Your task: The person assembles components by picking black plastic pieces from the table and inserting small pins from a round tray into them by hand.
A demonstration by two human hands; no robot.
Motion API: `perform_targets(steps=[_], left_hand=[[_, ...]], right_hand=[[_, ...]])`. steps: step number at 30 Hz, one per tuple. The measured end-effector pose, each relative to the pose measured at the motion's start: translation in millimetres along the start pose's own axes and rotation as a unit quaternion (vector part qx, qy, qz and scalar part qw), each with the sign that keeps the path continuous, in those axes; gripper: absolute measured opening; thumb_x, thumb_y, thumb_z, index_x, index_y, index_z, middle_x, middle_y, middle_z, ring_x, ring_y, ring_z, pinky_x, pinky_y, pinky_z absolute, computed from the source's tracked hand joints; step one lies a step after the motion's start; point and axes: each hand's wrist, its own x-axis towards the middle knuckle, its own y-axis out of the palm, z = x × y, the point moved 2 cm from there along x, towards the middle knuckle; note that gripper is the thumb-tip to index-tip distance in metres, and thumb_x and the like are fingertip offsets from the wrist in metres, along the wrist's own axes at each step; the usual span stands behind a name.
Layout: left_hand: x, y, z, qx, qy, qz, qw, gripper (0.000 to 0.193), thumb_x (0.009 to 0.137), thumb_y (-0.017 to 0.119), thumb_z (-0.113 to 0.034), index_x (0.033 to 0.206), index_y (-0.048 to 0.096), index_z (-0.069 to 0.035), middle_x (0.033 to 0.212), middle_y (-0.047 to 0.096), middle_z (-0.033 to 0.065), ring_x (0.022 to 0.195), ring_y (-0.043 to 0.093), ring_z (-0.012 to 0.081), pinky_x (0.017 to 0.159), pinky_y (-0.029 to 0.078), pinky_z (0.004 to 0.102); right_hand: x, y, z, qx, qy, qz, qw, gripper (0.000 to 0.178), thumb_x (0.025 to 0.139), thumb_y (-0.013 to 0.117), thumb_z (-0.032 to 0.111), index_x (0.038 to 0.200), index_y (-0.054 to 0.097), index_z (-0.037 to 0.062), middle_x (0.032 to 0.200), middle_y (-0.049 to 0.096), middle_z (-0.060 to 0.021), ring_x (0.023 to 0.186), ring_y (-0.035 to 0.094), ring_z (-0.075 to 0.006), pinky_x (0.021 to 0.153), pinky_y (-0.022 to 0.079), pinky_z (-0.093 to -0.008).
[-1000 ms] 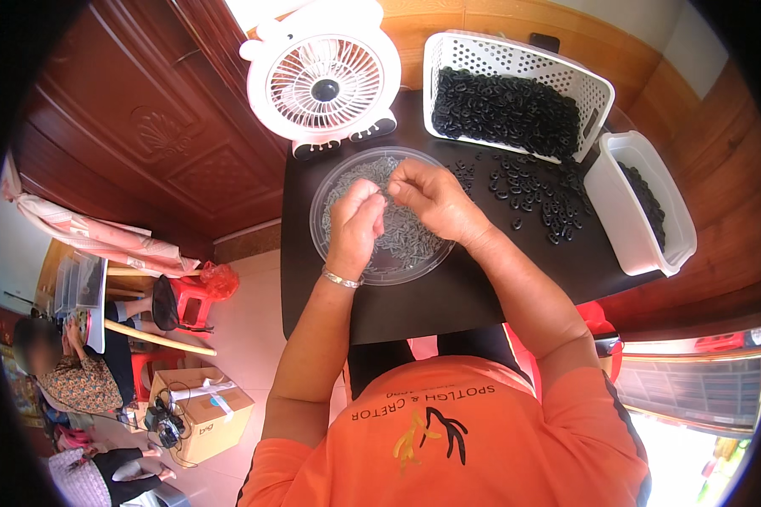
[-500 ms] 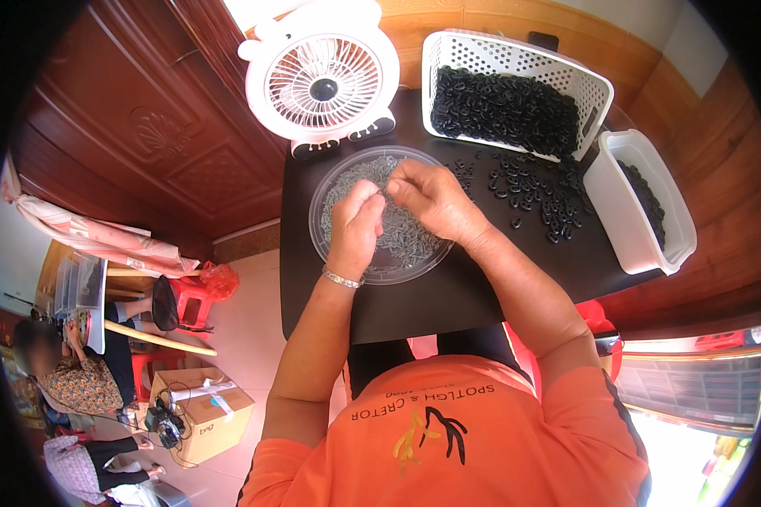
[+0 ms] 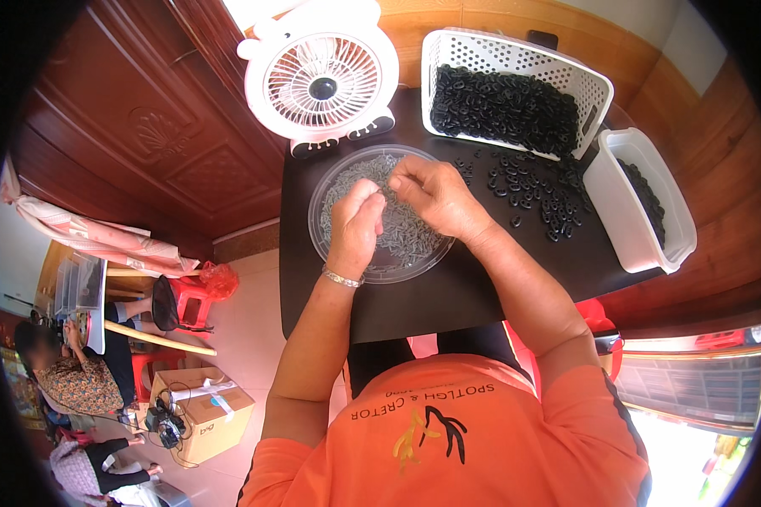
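Tabletop (image 3: 431,304): tray (image 3: 389,276) of grey pieces (image 3: 410,240)

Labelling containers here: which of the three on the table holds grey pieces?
The round tray: its contents, grey pieces, set it apart. The perforated basket and smooth-walled tub hold black pieces.

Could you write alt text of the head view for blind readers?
A left hand and right hand, close together over a round clear tray of small grey pieces on a dark table; behind, a pale fan and white basket of black pieces.
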Motion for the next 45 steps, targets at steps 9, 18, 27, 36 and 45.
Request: perform_targets(steps=[9,18,27,36,45], left_hand=[[0.9,1.6,6.3,0.013,0.017,0.006,1.000,0.021,0.088,0.048,-0.023,0.075,0.049,-0.007,0.057,0.046,-0.0017,0.047,0.043,0.0057,0.041,0.032,0.0187],[-5.5,10.3,6.5,-0.082,-0.019,-0.038,0.996,0.019,0.087,0.046,-0.013,0.069,0.045,-0.007,0.055,0.043,-0.0012,0.044,0.041,0.0064,0.039,0.033,0.0197],[-0.3,6.8,10.9,-0.076,-0.036,-0.039,0.996,0.014,0.084,0.048,-0.012,0.072,0.049,-0.005,0.055,0.043,-0.0008,0.043,0.040,0.0064,0.038,0.031,0.0196],[4.1,0.2,8.3,-0.124,-0.039,-0.037,0.991,0.014,0.083,0.047,-0.010,0.070,0.048,-0.006,0.055,0.043,-0.0001,0.043,0.039,0.0072,0.038,0.031,0.0206],[2.9,0.5,7.9,-0.115,-0.042,-0.024,0.992,0.014,0.084,0.047,-0.011,0.071,0.048,-0.005,0.056,0.045,0.0013,0.043,0.041,0.0084,0.039,0.031,0.0204]], right_hand=[[-1.4,6.6,-6.2,-0.009,-0.014,0.005,1.000,0.016,0.083,0.057,0.019,0.080,0.057,0.0033,0.073,0.060,-0.0170,0.071,0.059,-0.0351,0.062,0.045,-0.0411],[-4.6,14.1,0.1,-0.038,-0.046,-0.054,0.997,0.015,0.081,0.058,0.017,0.077,0.057,0.0024,0.072,0.059,-0.0171,0.068,0.057,-0.0348,0.061,0.045,-0.0393],[7.4,-41.6,-15.8,-0.222,0.018,-0.054,0.973,0.026,0.081,0.058,0.032,0.082,0.065,0.0066,0.076,0.062,-0.0163,0.074,0.060,-0.0343,0.067,0.047,-0.0406],[-4.0,-93.9,-74.2,-0.436,0.244,0.001,0.866,0.024,0.068,0.065,0.026,0.082,0.068,0.0071,0.087,0.066,-0.0131,0.085,0.063,-0.0301,0.074,0.050,-0.0400],[1.1,-82.8,-71.0,-0.436,0.264,0.055,0.859,0.021,0.069,0.057,0.011,0.085,0.067,0.0013,0.092,0.065,-0.0188,0.089,0.062,-0.0325,0.078,0.050,-0.0392]])
